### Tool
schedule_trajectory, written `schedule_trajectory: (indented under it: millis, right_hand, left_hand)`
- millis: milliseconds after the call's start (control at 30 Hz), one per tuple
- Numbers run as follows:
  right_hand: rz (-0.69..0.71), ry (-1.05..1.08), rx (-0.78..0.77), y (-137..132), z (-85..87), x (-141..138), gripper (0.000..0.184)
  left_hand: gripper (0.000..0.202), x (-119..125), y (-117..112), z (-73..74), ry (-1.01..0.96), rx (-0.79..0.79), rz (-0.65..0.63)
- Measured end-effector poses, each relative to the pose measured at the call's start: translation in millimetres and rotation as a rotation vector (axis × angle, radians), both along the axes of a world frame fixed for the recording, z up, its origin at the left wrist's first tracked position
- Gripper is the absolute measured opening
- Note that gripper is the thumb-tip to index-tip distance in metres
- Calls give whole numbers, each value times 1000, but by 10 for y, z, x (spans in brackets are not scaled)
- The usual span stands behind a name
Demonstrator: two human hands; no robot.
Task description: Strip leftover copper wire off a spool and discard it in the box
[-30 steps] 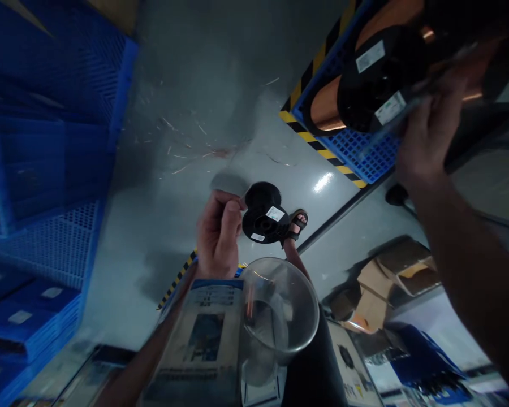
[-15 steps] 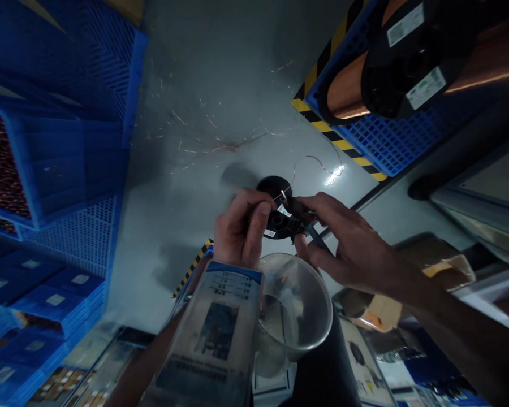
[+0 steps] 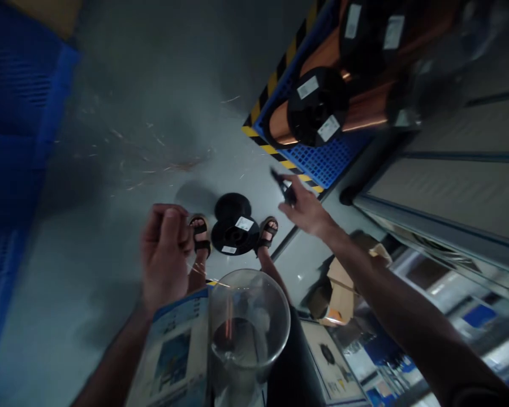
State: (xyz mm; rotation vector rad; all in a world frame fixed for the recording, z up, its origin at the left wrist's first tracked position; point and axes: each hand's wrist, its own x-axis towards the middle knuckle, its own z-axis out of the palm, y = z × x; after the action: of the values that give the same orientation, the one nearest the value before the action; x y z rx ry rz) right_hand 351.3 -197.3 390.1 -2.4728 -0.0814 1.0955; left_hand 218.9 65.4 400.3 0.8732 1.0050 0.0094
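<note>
My left hand is closed in a pinch to the left of a clear plastic container. A thin copper wire trails from beneath its fingers toward the container's rim; the pinched end itself is hidden. My right hand grips dark pliers, their tip pointing up and left over the floor, well apart from my left hand. Below, an empty black spool with white labels stands on the floor between two sandalled feet. Some copper-coloured strands show inside the container.
Copper wire spools fill a blue pallet edged with yellow-black tape at upper right. Wire scraps lie on the floor. Blue crates stand at left. A printed box is beside the container; a cardboard box lies at right.
My hands have moved apart: the left went left and down with the wire, the right went up with the pliers. The view has shifted, uncovering the spool and the feet.
</note>
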Motion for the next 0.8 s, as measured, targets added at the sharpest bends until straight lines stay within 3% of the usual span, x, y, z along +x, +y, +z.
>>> schedule_trajectory:
  millis: [67,167,233,267,300,333,367,400,433,500,567,633,733,800]
  right_hand:
    - [-72,-220,-235,-254,-273,531,72]
    - [42,-499,-338,-514,-545,1395,75]
    - [124,-530,-444,-487,-623,1714,85]
    - [162,-544,-438,-399,-625,1727,86]
    - [187,-576,-337,-265,-599,1630,79]
    - [194,-598,-141,-94,-544,1428,66]
    - [221,-573,134,102,-462,1138,51]
    - [153,-518,473,309,-358,788,35]
    - [99,-278,636,513,-244,411,33]
    - [-58,149,798,859,-30,-294,58]
    - [-239,290,776,1068,107,-783,62]
    - [-337,242,644,1116,155,-1025,51]
    - [-264,133,467,928,131,-1128,40]
    - [-148,91,364,704,81,-1125,39]
  left_hand:
    - [61,34,98,-32,16,4,-30]
    - [62,76,165,-114,14,57,-19]
    - [62,116,136,-177,-14,38,14]
    - [62,141,100,-208,-44,8,27]
    - [62,168,53,-239,-76,-27,41]
    - [61,196,-2,-269,-111,-55,67]
    - [61,221,-62,-298,-140,-80,100]
    - [61,240,-125,-324,-170,-94,136]
    - [61,253,-186,-345,-191,-91,165]
    - [58,256,-296,-371,-232,-30,175]
    - [47,247,-369,-386,-262,52,123]
    - [31,256,-379,-425,-336,122,121]
    - [11,321,-217,-599,-427,214,250]
    - [25,353,-3,-780,-397,241,360]
